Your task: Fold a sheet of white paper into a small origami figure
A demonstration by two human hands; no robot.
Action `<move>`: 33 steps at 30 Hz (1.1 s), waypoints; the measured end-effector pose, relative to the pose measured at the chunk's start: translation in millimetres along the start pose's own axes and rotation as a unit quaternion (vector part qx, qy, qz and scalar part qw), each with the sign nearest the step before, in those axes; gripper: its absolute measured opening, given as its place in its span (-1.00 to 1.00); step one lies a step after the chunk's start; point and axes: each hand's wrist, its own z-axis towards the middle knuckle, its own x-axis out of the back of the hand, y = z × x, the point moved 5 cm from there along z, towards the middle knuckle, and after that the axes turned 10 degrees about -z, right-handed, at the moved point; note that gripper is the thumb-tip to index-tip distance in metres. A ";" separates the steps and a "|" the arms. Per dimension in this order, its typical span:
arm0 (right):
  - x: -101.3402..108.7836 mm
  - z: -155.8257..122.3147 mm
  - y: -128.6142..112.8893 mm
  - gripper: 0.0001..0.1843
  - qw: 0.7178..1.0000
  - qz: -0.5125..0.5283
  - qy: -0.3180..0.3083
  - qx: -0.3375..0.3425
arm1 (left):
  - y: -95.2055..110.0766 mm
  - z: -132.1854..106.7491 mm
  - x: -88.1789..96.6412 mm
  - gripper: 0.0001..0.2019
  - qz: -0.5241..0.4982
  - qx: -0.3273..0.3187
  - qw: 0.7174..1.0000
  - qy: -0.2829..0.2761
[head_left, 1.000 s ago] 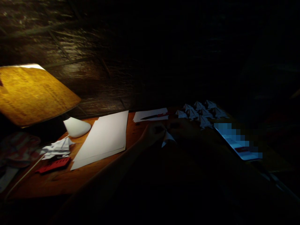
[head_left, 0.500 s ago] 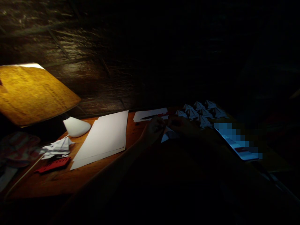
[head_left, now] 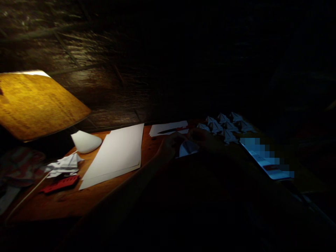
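Note:
Between my two hands is a small piece of white paper point(head_left: 187, 148), partly folded or curled and dimly lit. My left hand point(head_left: 170, 141) is closed on its left side, with the fingertips bent over the top. From the right, my right hand point(head_left: 201, 137) pinches the upper right part of the same paper. Deep shadow hides much of both hands. Just behind them lies a knife point(head_left: 168, 131) with a dark blade and a reddish handle, resting on a small stack of white paper point(head_left: 168, 125).
Several folded paper figures point(head_left: 227, 126) stand at the back right, near a lit phone point(head_left: 265, 161). Large white sheets point(head_left: 115, 154) lie left of my hands. Farther left are a lamp with a yellow shade point(head_left: 39, 105), a crumpled paper point(head_left: 65, 165) and a red object point(head_left: 60, 184).
The paper in my hands has turned and shifted slightly left, now showing a rounded, bent face. My fingers have moved a little around it. Everything else stays in place.

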 end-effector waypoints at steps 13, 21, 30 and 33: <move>-7.4 -2.3 2.0 -0.71 0.995 0.078 -0.056 -0.005 | 4.8 0.4 -2.4 -0.73 0.014 -0.006 1.000 0.016; -8.2 -4.1 -4.4 -0.72 0.996 0.068 -0.060 0.003 | 0.4 1.2 -1.5 -0.74 0.004 -0.009 1.000 0.015; -6.2 -3.6 -5.3 -0.71 0.997 0.060 -0.053 -0.002 | -1.1 1.2 2.5 -0.72 -0.016 -0.004 0.999 0.037; -6.6 -4.0 -3.9 -0.71 0.996 0.067 -0.052 -0.002 | -1.0 2.0 4.3 -0.74 -0.009 -0.009 0.999 0.041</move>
